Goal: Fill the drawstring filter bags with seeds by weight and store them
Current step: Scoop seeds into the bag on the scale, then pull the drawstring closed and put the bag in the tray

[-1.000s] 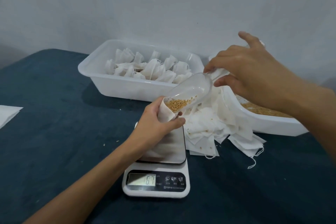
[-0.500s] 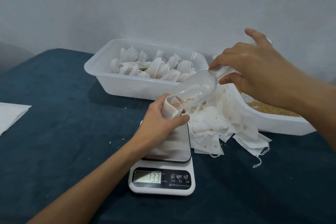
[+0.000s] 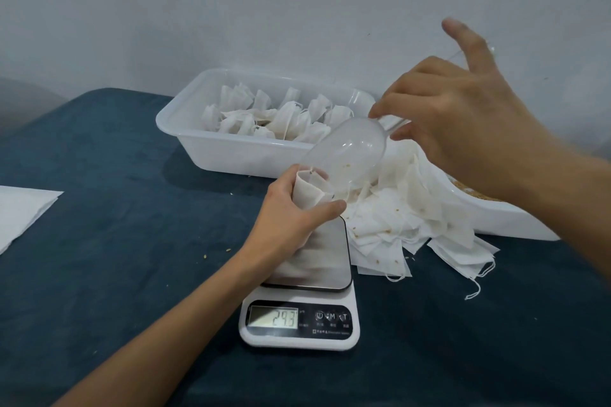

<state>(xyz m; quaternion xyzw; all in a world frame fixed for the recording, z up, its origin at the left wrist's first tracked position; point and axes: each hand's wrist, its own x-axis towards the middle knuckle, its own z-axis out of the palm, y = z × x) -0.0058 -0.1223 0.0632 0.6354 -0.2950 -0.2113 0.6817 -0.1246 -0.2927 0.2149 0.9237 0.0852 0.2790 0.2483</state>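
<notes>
While gripped, bag (image 3: 309, 190) between left fingers (image 3: 325, 210).

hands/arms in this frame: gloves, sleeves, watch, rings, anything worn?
Nothing worn that shows. The left hand and right hand are bare, with no gloves, and no rings are visible. Both forearms are bare right to the frame edge: no sleeves, watch or bands in view.
</notes>
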